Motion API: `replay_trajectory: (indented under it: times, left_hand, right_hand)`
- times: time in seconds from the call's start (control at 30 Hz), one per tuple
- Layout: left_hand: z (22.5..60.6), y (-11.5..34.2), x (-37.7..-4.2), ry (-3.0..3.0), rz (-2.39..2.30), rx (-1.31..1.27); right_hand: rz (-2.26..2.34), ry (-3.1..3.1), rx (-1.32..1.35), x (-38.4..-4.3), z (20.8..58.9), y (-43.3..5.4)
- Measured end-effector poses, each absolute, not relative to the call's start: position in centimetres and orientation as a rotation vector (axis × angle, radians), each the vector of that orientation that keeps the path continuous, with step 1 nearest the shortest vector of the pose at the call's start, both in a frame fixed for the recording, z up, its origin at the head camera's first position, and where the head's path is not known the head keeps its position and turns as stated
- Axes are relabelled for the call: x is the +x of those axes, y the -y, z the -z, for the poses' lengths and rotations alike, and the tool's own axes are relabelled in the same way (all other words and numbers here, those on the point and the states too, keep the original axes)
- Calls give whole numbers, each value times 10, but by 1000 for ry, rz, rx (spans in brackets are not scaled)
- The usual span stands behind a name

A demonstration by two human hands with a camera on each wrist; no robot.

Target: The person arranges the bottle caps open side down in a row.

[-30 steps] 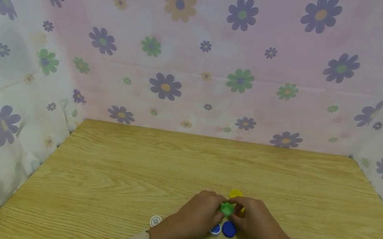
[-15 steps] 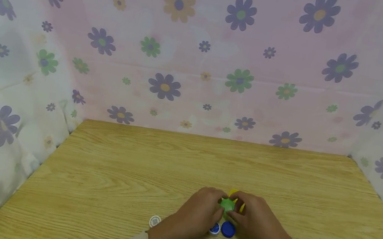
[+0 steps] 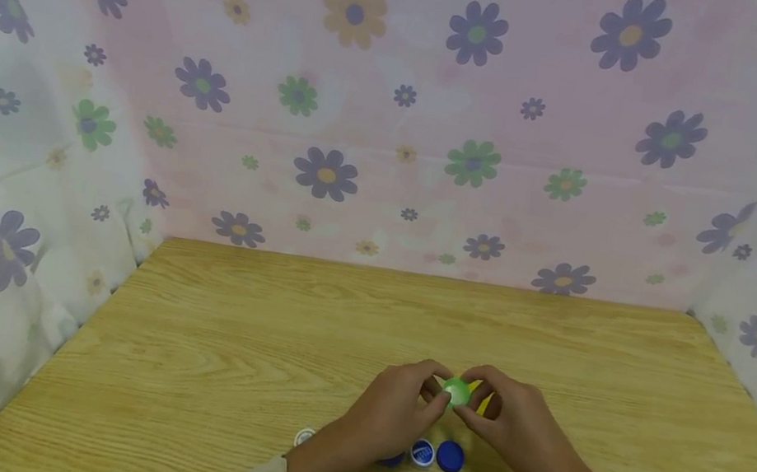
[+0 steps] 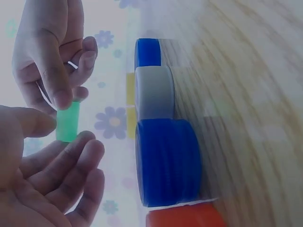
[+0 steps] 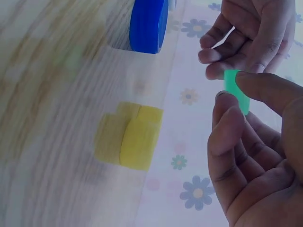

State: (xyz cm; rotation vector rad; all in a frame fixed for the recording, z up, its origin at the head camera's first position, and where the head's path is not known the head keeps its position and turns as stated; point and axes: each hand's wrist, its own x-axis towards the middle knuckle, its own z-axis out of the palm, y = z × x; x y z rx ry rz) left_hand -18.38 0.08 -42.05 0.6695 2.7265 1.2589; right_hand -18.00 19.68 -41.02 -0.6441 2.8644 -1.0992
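Observation:
Fingers of both hands pinch a small green bottle cap above the table. The left hand grips its left edge with thumb and fingertips, and the right hand its right edge. Seen edge-on in the left wrist view, the cap is a short green band between the two hands. Below them a plain blue cap lies beside a white cap with blue print. Another blue cap is partly covered by the left hand. Yellow caps sit behind the right fingers.
A white cap lies partly behind the left forearm. In the left wrist view an orange cap shows at the bottom edge. Floral cloth closes off the back and sides of the wooden table.
Both hands have lifted the green cap up and away from the body. Its smooth face shows now where its hollow side showed before. A blue cap by the left hand has come into view.

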Motion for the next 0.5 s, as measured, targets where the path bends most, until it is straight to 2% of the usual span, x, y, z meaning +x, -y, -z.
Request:
replay_trajectory:
  times: [0.23,0.5]
  left_hand:
    - [419,1,-185,-2743,-1332,691]
    - [420,2,-186,-2776,-1359,732]
  right_hand:
    - [1277,-2767,-607,-179,413,-198]
    - [1502,-2514,-443,-181,411,-201]
